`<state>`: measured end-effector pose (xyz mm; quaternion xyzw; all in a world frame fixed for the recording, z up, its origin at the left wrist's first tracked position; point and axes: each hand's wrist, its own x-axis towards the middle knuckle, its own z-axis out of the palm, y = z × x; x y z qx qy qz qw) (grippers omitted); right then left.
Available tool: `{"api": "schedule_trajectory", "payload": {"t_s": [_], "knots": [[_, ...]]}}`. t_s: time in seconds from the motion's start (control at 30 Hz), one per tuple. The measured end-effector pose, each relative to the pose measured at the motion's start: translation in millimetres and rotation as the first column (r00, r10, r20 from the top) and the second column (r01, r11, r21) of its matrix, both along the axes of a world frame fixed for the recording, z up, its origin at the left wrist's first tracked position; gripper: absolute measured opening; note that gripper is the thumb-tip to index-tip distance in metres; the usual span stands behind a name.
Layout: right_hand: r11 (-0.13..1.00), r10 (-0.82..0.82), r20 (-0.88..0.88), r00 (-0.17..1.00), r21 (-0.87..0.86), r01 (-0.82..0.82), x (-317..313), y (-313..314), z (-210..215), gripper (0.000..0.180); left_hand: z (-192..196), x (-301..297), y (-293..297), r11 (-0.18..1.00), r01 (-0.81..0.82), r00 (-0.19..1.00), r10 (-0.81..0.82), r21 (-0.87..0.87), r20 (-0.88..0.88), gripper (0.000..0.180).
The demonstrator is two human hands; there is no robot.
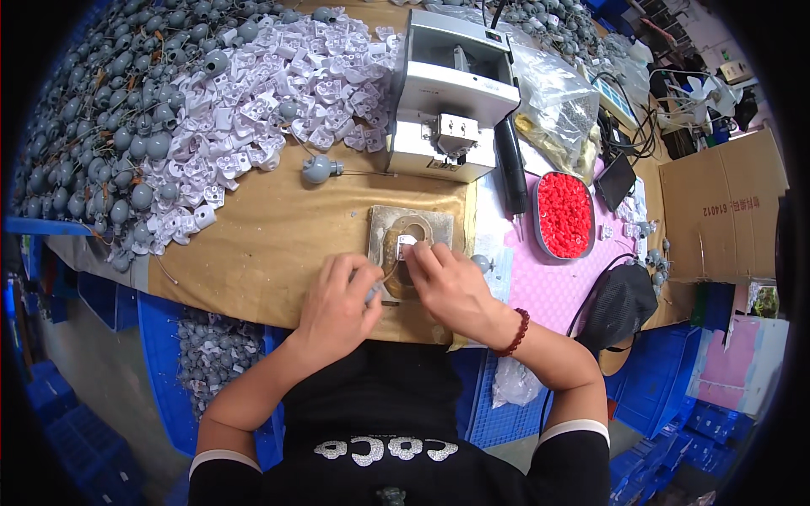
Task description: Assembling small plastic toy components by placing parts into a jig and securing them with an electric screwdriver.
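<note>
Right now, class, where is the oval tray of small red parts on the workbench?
In the head view, the oval tray of red parts lies on the pink mat to the person's right, beyond the right hand, beside the black electric screwdriver and the grey machine.

Both arms come up from the bottom, bent at the elbows, and meet in the middle. The left hand (337, 305) is curled, fingers tucked in. The right hand (451, 287) lies just beside it, fingers pointing forward, knuckles up. They nearly touch.
</note>
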<state>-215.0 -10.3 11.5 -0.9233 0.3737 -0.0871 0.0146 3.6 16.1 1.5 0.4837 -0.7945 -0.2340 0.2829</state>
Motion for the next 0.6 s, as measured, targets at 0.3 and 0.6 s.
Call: {"api": "schedule_trajectory", "payload": {"t_s": [0.3,0.6], "knots": [[0.951,-0.198,0.506,0.840,0.305,0.040,-52.7,1.0,-16.7,0.042,-19.7,-30.7,-15.7,0.959,0.089,0.961,-0.011,-0.270,0.277,0.053],[0.903,-0.378,0.422,0.824,0.366,0.227,-65.1,9.7,-27.1,0.036,-23.4,-29.7,-22.6,0.953,0.111,0.978,-0.054,-0.283,0.203,0.048]]}}
